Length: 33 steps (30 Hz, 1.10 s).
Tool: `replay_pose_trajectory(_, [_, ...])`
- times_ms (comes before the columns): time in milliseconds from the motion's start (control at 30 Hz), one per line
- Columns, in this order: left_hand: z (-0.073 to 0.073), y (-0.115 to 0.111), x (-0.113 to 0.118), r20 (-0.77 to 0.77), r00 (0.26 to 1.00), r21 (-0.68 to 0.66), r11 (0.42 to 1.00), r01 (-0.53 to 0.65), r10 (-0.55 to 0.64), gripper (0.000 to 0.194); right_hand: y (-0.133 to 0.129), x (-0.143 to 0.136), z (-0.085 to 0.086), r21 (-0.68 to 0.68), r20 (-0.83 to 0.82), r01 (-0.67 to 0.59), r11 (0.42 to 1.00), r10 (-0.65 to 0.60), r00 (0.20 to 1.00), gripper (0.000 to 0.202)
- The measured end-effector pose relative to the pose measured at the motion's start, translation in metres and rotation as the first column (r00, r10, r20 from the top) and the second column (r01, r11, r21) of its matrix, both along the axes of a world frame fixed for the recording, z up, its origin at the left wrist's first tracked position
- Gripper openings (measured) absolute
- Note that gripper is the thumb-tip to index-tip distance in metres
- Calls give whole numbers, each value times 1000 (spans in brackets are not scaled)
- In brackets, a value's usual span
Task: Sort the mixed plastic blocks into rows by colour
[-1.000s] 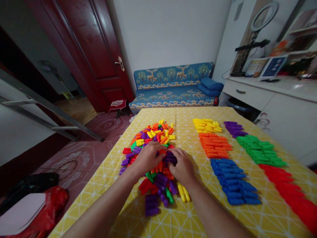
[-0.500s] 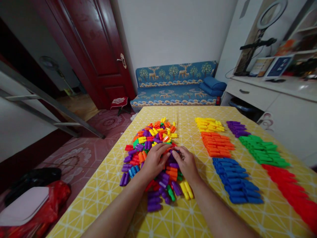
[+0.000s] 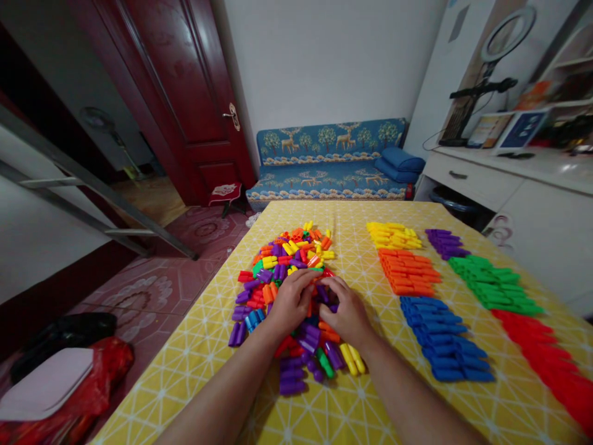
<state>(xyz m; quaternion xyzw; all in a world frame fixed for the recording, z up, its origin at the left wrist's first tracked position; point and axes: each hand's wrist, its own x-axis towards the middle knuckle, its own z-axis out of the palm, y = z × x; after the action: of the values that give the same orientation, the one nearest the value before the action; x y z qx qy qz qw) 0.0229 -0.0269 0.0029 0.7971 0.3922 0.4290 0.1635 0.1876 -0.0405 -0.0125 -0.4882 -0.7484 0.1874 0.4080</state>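
Note:
Both hands are at a mixed heap of small plastic bullet-shaped building pieces (image 3: pixel 282 272) in purple, orange, yellow, red, green and blue. My left hand (image 3: pixel 291 300) rests over the middle of the heap, its fingers bent to the right and the thumb apart from them. Facing it from the right, my right hand (image 3: pixel 348 314) curves over the heap's edge, thumb and index finger spread around purple pieces (image 3: pixel 328 295). I see nothing held in either hand, though some fingertips are hidden. Close to the right wrist lie yellow pieces (image 3: pixel 353 358).
On the yellow patterned tablecloth (image 3: pixel 343 414), sorted rows stand to the right: yellow (image 3: pixel 393 236), orange (image 3: pixel 407 272), blue (image 3: pixel 445 340), purple (image 3: pixel 445 243), green (image 3: pixel 493 283) and red (image 3: pixel 540 355). A blue sofa (image 3: pixel 324 167) is beyond the table, a white cabinet (image 3: pixel 532 216) at the right.
My right thumb has moved down and away from its fingers, widening the gap. The left thumb has drawn back from the right hand. The view has shifted slightly.

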Motion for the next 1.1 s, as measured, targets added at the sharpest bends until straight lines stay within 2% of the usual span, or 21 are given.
replay_pose_trajectory(133, [1,0,0,14,1000,-2,1000,0,0,38,0,-3,-1,-38,127,65,997,-60,990,51])
replay_pose_trajectory(233, [1,0,1,21,1000,0,1000,5,-5,37,3,-7,-2,-52,105,78,996,-72,992,44])
replay_pose_trajectory(300, [2,0,0,36,999,-1,1000,0,0,36,6,-7,-4,-69,-26,75,995,-77,997,34])
replay_pose_trajectory(367, [3,-1,-1,47,999,-5,1000,-3,3,36,10,-6,-7,-122,-235,60,991,-87,968,28])
replay_pose_trajectory(500, [7,-5,-2,3,1000,-19,999,28,-28,37,16,-1,-9,-248,-628,-79,965,-98,772,24])
replay_pose_trajectory(600, [10,-8,-2,-83,995,-36,998,42,-45,44,16,1,-8,-262,-755,-209,942,-66,652,28])
replay_pose_trajectory(700, [10,-7,-1,-119,992,-32,999,37,-40,51,14,1,-6,-248,-814,-291,924,-36,580,30])
replay_pose_trajectory(833, [6,-4,-1,-73,997,-1,1000,27,-27,53,11,-1,-2,-260,-857,-351,900,-47,514,33])
replay_pose_trajectory(933, [5,-3,-1,-50,998,-3,999,36,-36,56,9,-2,0,-284,-857,-354,891,-71,510,37])
replay_pose_trajectory(1100, [6,-4,0,-22,998,0,998,63,-63,54,6,-3,1,-227,-840,-343,911,-5,543,40])
